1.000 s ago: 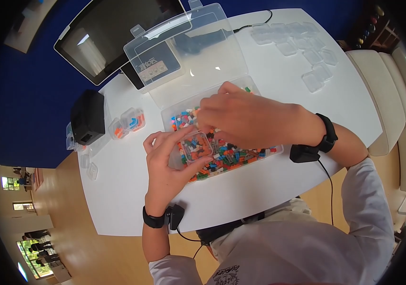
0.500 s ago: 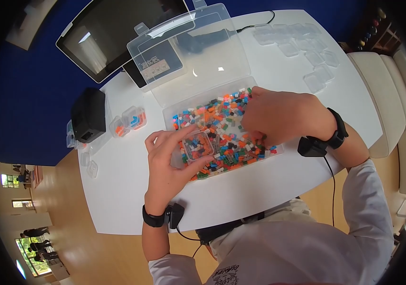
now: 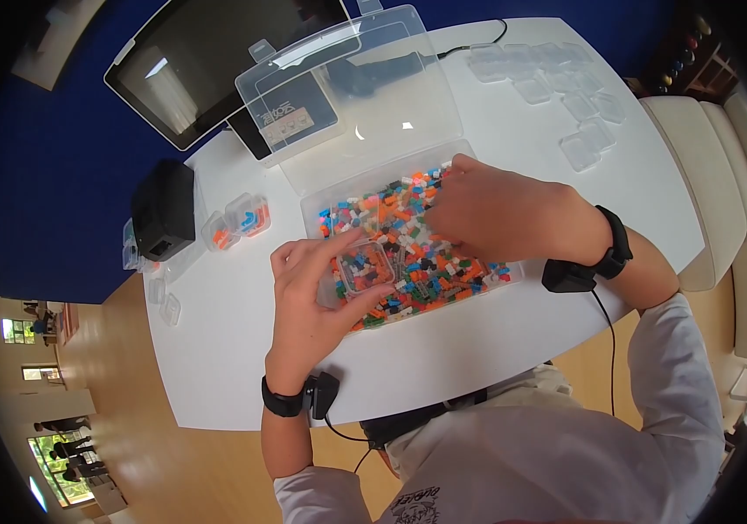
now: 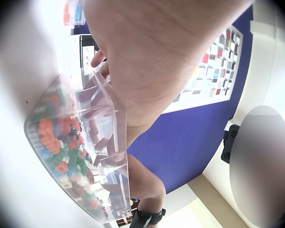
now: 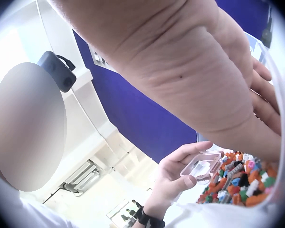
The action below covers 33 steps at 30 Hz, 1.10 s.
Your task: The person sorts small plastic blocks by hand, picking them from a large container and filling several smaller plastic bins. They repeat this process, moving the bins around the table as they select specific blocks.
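In the head view the left hand (image 3: 308,301) holds a small clear square box (image 3: 365,267) between thumb and fingers, above the left part of a large clear bin (image 3: 311,203). Orange pieces show in the small box. Mixed coloured bricks (image 3: 430,284) fill the bin. The right hand (image 3: 504,210) is over the bin's right part, fingers down at the bricks; its fingertips are hidden, and whether they pinch a brick cannot be seen. The right wrist view shows the left hand (image 5: 173,178) gripping the small box (image 5: 202,166) by its edges.
The bin's clear lid (image 3: 391,113) stands raised behind it. Small clear containers (image 3: 242,217) with orange and blue pieces sit left, near a black device (image 3: 164,210). Clear small boxes (image 3: 579,105) lie at the back right. A monitor (image 3: 207,70) stands at the back left.
The right hand has moved from beside the small box to the right part of the bin, then slightly back left. The left hand keeps its hold on the small box.
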Tool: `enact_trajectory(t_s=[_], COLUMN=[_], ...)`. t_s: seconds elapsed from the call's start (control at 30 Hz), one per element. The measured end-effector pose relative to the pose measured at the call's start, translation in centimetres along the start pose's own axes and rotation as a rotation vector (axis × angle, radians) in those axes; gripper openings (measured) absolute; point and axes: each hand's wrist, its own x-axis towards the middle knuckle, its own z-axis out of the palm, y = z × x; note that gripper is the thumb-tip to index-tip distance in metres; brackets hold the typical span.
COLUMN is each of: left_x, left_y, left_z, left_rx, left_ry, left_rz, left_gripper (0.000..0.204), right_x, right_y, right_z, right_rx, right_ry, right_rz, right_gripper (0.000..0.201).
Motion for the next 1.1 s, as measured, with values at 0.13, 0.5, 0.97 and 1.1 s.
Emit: enact_trajectory(t_s=[0.13, 0.5, 0.97, 1.1], left_x=[0.0, 0.1, 0.0, -0.1], left_y=[0.1, 0.5, 0.5, 0.3], left_z=[-0.1, -0.9, -0.6, -0.6], left_rx=[0.002, 0.033, 0.037, 0.059], left_ry=[-0.021, -0.137, -0.048, -0.051], left_rz=[-0.008, -0.067, 0.009, 0.024], left_gripper=[0.076, 0.067, 0.073, 0.076], right_x=[-0.1, 0.7, 1.3, 1.3], right_y=[-0.3, -1.6, -1.2, -0.4], right_z=[0.4, 0.6, 0.8, 1.3], right_rx=[0.002, 0.136, 0.127, 0.111], right_ry=[0.046, 0.000, 0.161, 0.210], right_rz=[-0.014, -0.003, -0.111, -0.156], right_gripper=[0.014, 0.019, 0.019, 0.017])
